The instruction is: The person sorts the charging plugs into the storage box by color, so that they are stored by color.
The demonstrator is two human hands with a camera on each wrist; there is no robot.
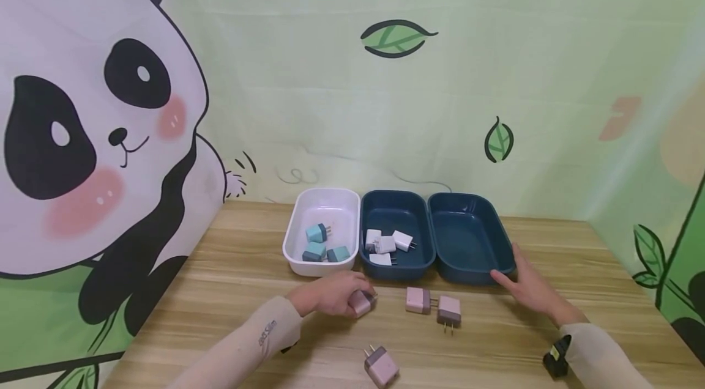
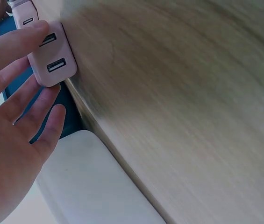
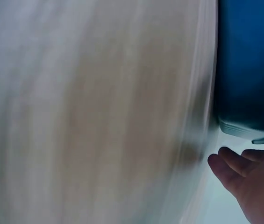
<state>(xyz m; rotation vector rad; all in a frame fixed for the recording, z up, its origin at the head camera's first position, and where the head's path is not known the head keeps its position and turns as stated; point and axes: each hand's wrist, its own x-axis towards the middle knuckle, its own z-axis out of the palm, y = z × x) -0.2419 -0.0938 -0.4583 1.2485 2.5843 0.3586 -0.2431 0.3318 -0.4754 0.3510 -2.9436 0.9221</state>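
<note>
My left hand [image 1: 333, 294] pinches a pink USB charger [image 1: 360, 303] in front of the white bin and the middle blue bin. In the left wrist view the thumb lies along the charger's side, and its two USB ports face the camera. My right hand [image 1: 531, 288] is at the front right corner of the right blue bin [image 1: 468, 274], fingers extended along its side and rim. Two more pink chargers, one sideways [image 1: 417, 300] and one with prongs forward [image 1: 448, 309], lie between the hands. Another pink charger [image 1: 381, 367] lies nearer the front.
The white bin [image 1: 289, 248] holds 3 teal chargers [image 1: 315, 251]. Beside it, the middle blue bin [image 1: 424, 266] contains several white chargers [image 1: 403, 240]. All bins stand side by side on the wooden table [image 1: 242, 266], before a printed panda backdrop [image 1: 308, 101].
</note>
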